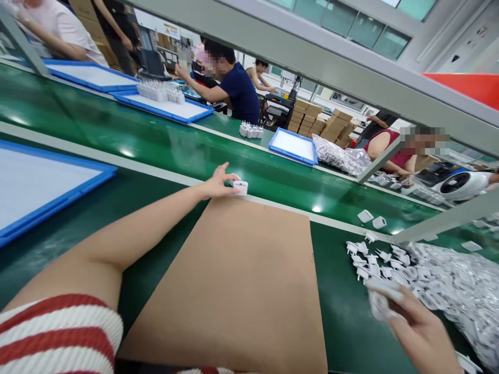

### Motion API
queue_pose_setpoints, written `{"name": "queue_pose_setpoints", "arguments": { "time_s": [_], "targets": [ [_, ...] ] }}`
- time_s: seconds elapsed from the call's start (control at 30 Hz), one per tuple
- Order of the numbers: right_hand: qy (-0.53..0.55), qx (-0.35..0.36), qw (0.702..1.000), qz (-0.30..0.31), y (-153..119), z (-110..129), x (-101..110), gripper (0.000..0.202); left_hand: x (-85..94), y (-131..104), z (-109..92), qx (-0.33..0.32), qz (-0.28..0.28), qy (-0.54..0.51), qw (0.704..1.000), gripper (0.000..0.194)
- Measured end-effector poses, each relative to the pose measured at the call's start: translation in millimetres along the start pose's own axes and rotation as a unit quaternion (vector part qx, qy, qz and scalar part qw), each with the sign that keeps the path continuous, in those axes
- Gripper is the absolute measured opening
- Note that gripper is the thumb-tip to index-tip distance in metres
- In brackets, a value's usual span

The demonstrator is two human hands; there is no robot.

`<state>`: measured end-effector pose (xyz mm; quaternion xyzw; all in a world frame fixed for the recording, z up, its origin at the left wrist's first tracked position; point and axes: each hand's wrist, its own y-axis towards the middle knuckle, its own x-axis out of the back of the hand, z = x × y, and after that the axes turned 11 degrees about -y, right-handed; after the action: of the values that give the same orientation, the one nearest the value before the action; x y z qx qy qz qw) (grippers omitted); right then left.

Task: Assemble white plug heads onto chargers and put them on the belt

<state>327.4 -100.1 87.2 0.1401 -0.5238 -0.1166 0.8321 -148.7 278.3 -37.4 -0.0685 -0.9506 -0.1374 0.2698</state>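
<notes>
My left hand point(218, 183) reaches out over the far edge of the cardboard. Its thumb and index finger close on a white plastic charger housing point(240, 188) at the rim of the green belt, while the other fingers stick out. Part of another white piece shows just behind that housing. At the lower right, my right hand point(419, 324) grips a white plastic charger part point(379, 305), smeared by motion, so its exact shape is unclear. Near that hand lies a pile of loose white plug parts point(374, 265).
A brown cardboard sheet point(249, 280) covers the bench before me. On the right, a clear bag point(460, 291) spills white parts. Blue-rimmed trays point(58, 179) stand left and across the belt point(163, 148). A grey frame bar point(312, 57) crosses overhead. Several co-workers sit opposite.
</notes>
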Motion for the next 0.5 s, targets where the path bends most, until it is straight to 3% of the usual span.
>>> {"name": "queue_pose_setpoints", "arguments": {
  "time_s": [0.1, 0.23, 0.37, 0.5],
  "targets": [
    [0.036, 0.017, 0.996, 0.084, 29, 14, -51, 0.044, -28.5, -3, -17, 0.039, 0.002, 0.011, 0.999, 0.048],
    [0.036, 0.067, 0.983, 0.166, 51, 33, -102, 0.042, -36.6, 1, -31, 0.038, -0.031, 0.018, 0.999, 0.044],
    [0.054, 0.084, 0.964, 0.248, 53, 21, -116, 0.048, -47.7, -10, -58, 0.013, -0.046, 0.021, 0.999, 0.045],
    [0.072, 0.062, 0.977, 0.193, 68, -1, -112, 0.040, -80.0, -52, -101, -0.054, 0.023, -0.003, 0.998, 0.044]
  ]
}}
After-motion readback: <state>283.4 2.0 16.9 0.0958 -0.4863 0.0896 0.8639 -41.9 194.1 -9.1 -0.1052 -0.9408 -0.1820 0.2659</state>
